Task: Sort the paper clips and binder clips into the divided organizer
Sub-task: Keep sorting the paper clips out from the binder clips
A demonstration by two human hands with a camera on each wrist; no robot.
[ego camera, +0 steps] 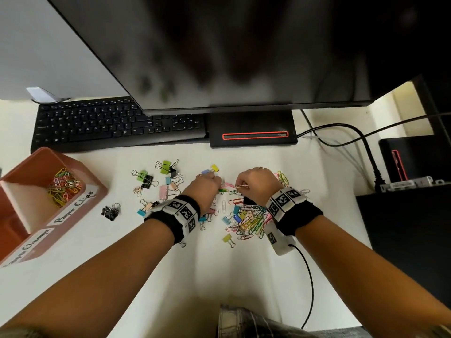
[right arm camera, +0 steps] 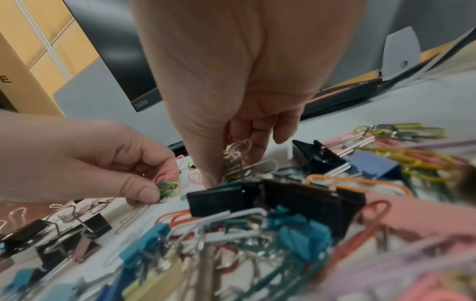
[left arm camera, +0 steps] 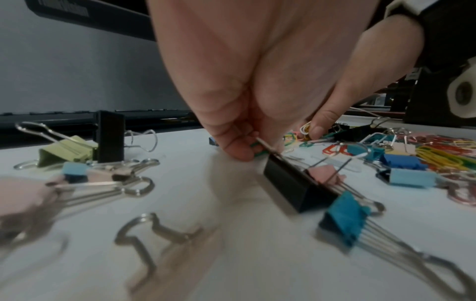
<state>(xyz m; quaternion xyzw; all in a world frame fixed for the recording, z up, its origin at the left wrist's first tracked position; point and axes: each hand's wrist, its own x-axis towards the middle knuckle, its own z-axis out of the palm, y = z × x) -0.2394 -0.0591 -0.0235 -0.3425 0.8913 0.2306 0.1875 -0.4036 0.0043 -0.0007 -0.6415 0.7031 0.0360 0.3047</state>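
A pink divided organizer [ego camera: 96, 191] stands at the left; its far compartment, labelled "Paper Clips", holds coloured paper clips [ego camera: 64, 187]. Binder clips [ego camera: 166, 186] lie scattered mid-desk, and a mixed pile of paper clips and binder clips [ego camera: 249, 222] lies under my right wrist. My left hand [ego camera: 219, 189] pinches a few green, yellow and pink paper clips [right arm camera: 167, 186] just above the desk. My right hand [ego camera: 240, 189] grips a small bunch of metal-coloured paper clips [right arm camera: 237, 158] over a black binder clip [right arm camera: 219, 198]. The two hands are almost touching.
A black keyboard [ego camera: 117, 125], the monitor [ego camera: 219, 57] and its base [ego camera: 253, 132] run along the back. Cables [ego camera: 341, 135] and black boxes [ego camera: 402, 228] fill the right side. A cluster of small black binder clips [ego camera: 111, 211] sits near the organizer.
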